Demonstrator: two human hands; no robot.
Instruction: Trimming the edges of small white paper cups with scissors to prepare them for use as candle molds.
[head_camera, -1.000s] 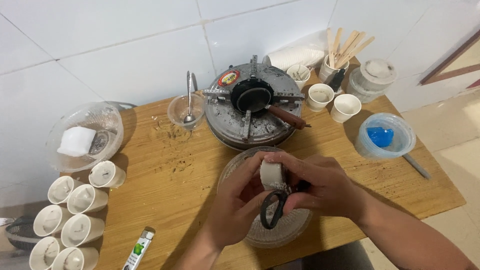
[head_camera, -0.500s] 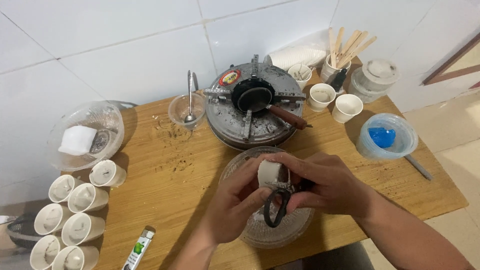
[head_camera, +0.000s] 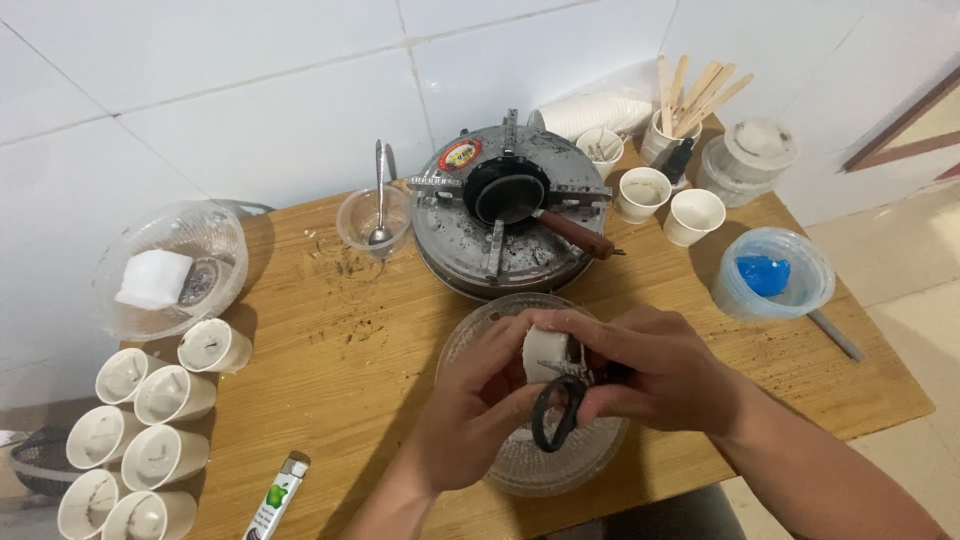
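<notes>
My left hand (head_camera: 470, 410) grips a white wax block (head_camera: 545, 350) from below, over a clear glass bowl (head_camera: 520, 470) at the table's front edge. My right hand (head_camera: 660, 370) holds black-handled scissors (head_camera: 555, 410) against the block, their blades hidden behind the fingers. Both hands touch each other around the block. White shavings lie in the bowl beneath them.
A round metal stove (head_camera: 500, 215) with a small black pan (head_camera: 510, 190) stands behind the bowl. Several wax-filled paper cups (head_camera: 150, 400) lie at the left, next to a clear bowl with a white block (head_camera: 155, 275). Cups, wooden sticks (head_camera: 695, 90) and a blue-filled tub (head_camera: 770, 275) sit right.
The hands have stayed over the glass bowl; the scissors and the block shifted slightly between the fingers.
</notes>
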